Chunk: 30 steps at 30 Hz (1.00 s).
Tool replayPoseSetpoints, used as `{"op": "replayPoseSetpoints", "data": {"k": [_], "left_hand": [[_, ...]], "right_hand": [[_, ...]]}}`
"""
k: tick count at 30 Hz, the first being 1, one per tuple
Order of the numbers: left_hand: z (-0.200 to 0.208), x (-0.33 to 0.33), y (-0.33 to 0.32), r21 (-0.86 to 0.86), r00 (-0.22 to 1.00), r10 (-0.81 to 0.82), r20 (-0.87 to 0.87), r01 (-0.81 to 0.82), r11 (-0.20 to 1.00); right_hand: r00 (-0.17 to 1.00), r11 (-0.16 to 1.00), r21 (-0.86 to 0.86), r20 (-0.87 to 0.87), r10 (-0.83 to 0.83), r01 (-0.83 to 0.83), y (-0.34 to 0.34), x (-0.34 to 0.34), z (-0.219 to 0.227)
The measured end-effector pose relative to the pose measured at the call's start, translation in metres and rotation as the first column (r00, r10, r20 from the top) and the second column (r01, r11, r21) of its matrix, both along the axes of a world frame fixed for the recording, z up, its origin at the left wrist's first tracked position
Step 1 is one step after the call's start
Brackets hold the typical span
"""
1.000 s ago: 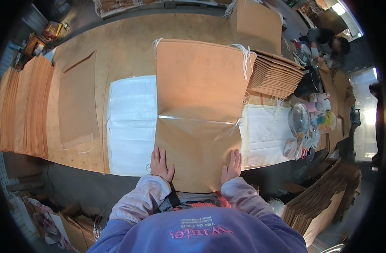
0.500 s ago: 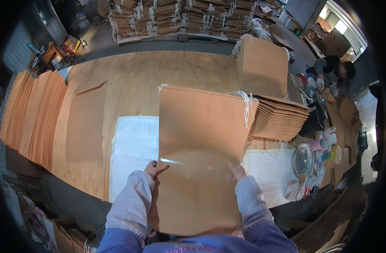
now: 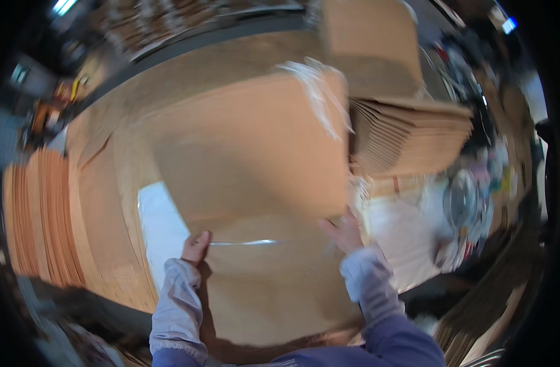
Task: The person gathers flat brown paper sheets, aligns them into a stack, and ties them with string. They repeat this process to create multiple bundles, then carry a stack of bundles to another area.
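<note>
A large brown kraft-paper bag [image 3: 261,171] spans the space before me, its far end tilted to the left. White strings [image 3: 317,92] hang at its far right corner, and a shiny clear strip [image 3: 243,243] crosses its middle. My left hand [image 3: 197,246] pinches the left edge with the thumb on top. On the opposite edge, my right hand [image 3: 344,231] grips the bag the same way; the fingers of both hands are hidden beneath it. Below the bag, a white sheet [image 3: 154,226] shows at the left. The picture is blurred by motion.
A fanned stack of brown bags [image 3: 414,137] lies at the right, with an upright brown bag [image 3: 372,49] behind it. At the far left stand packed brown sheets [image 3: 44,220]. Right of the white paper [image 3: 402,238] sits a clear round container [image 3: 462,199] amid clutter.
The bag's far end has swung left and away, covering more of the table. Both hands keep their hold on its edges. My whole view has turned and shifted.
</note>
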<state>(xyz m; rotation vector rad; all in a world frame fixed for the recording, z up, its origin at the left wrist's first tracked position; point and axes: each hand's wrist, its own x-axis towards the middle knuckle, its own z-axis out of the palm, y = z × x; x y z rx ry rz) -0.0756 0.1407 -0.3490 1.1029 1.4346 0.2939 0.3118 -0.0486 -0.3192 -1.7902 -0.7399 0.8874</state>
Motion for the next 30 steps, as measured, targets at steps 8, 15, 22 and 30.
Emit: {"op": "replayPoseSetpoints", "data": {"k": [8, 15, 22, 30], "left_hand": [[-0.017, -0.037, 0.130, 0.276, 0.914, 0.089, -0.395, 0.026, 0.961], [0.008, 0.019, 0.260, 0.099, 0.531, -0.080, -0.844, 0.300, 0.949], [0.004, 0.085, 0.427, 0.180, 0.575, -0.084, -0.814, 0.387, 0.904], [0.013, 0.064, 0.422, 0.218, 0.741, -0.249, -0.623, 0.471, 0.855]], "right_hand": [[0.989, 0.956, -0.262, 0.027, 0.143, -0.131, 0.131, -0.004, -0.009], [0.979, 0.961, -0.201, 0.030, 0.202, -0.192, 0.255, 0.053, -0.012], [0.984, 0.976, -0.177, 0.101, 0.145, -0.126, 0.410, 0.133, -0.036], [0.963, 0.968, -0.106, 0.124, 0.238, -0.225, 0.461, 0.162, -0.081]]}}
